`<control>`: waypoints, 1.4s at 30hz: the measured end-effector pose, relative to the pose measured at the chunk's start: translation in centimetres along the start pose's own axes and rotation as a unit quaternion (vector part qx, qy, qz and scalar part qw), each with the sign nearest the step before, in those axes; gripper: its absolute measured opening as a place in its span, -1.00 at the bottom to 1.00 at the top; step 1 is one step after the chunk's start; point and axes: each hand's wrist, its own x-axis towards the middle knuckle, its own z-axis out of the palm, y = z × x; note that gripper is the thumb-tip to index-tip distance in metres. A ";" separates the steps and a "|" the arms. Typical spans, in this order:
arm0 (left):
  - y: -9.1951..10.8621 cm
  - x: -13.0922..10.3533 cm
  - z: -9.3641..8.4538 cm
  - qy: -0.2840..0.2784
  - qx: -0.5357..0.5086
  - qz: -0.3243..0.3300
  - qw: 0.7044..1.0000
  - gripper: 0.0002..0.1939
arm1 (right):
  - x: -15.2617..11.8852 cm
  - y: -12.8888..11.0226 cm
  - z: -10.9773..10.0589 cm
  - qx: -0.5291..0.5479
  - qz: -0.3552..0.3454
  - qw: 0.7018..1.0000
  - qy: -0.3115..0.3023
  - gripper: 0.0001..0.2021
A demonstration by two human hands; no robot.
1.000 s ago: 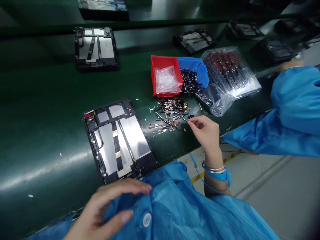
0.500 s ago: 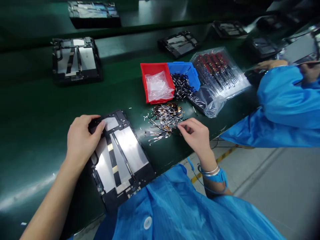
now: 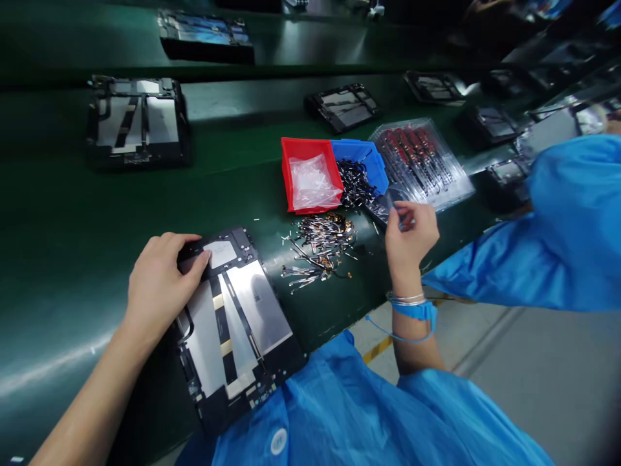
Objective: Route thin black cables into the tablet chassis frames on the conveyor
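My left hand point(image 3: 162, 278) grips the upper left corner of an opened tablet-like device point(image 3: 266, 307), thumb on its top face and fingers at the edge. The device lies tilted near the bench's front edge, its silver plates and dark ribbon strips facing up. My right hand point(image 3: 412, 239) is over the near corner of a clear plastic tray point(image 3: 458, 184), its thumb and forefinger closed near the plastic wrap; what they hold, if anything, is too small to tell. Between my hands lies a pile of small metallic and black cable parts point(image 3: 323, 236).
Behind the pile stand a red bin point(image 3: 288, 178) with clear bags and a blue bin point(image 3: 376, 169) of black cables. Similar devices point(image 3: 162, 120) rest farther back on the green bench point(image 3: 233, 188). A person's blue sleeve point(image 3: 572, 194) reaches in from the right.
My right hand has moved from the cable pile up and right to the plastic tray. My left hand keeps its hold on the device. The neighbouring person's arm has shifted right.
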 end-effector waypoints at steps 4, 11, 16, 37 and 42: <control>0.0 0.1 0.2 0.006 -0.004 -0.003 1.000 -0.63 | -1.1 1.4 -1.1 -0.040 0.088 0.991 -0.097 -0.84; 0.1 0.3 0.2 0.011 -0.009 -0.003 1.000 -0.59 | -1.8 1.5 -0.9 -0.238 0.117 0.937 -0.228 -0.84; -0.2 0.4 0.0 0.003 -0.015 0.000 1.000 -0.65 | -1.2 1.4 -0.3 -0.230 0.106 0.941 -0.226 -0.94; 7.2 -3.1 1.9 -0.130 -0.515 0.079 0.844 -0.66 | -7.0 -10.8 -3.2 0.396 0.172 0.857 -0.280 -0.78; 6.5 -2.4 2.1 -0.120 -0.617 -0.017 0.778 -0.71 | -8.4 -15.5 -2.1 0.395 0.041 0.869 -0.296 -0.85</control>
